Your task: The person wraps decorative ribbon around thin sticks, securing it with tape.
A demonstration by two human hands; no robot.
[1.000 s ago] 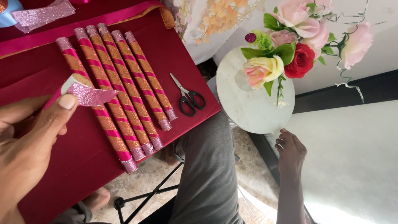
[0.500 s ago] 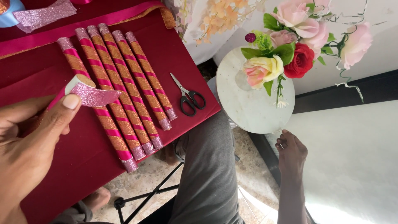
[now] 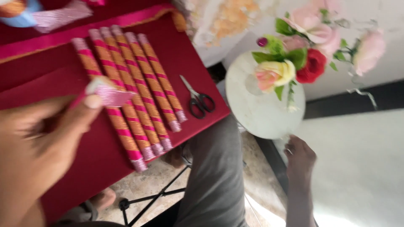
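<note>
My left hand point(image 3: 46, 143) pinches a short pink glitter strip point(image 3: 110, 96) between thumb and fingers, just above a row of several sticks point(image 3: 134, 92) wrapped in pink and gold bands. The sticks lie side by side on a dark red cloth-covered table point(image 3: 50, 75). My right hand point(image 3: 301, 157) hangs low at the right, its back to the camera, just under the lower edge of a round white board point(image 3: 261, 113) decorated with artificial flowers point(image 3: 303, 63). Its fingers are hidden, so any grip is unclear.
Black-handled scissors point(image 3: 198, 101) lie on the cloth right of the sticks, near the table edge. More pink glitter strip point(image 3: 59, 17) lies at the far left. My grey-trousered leg point(image 3: 214, 180) and a black stand's legs point(image 3: 147, 197) are below the table.
The view has swung slightly and blurred. My left hand with the strip has shifted a little to the right over the sticks. My right hand has barely moved.
</note>
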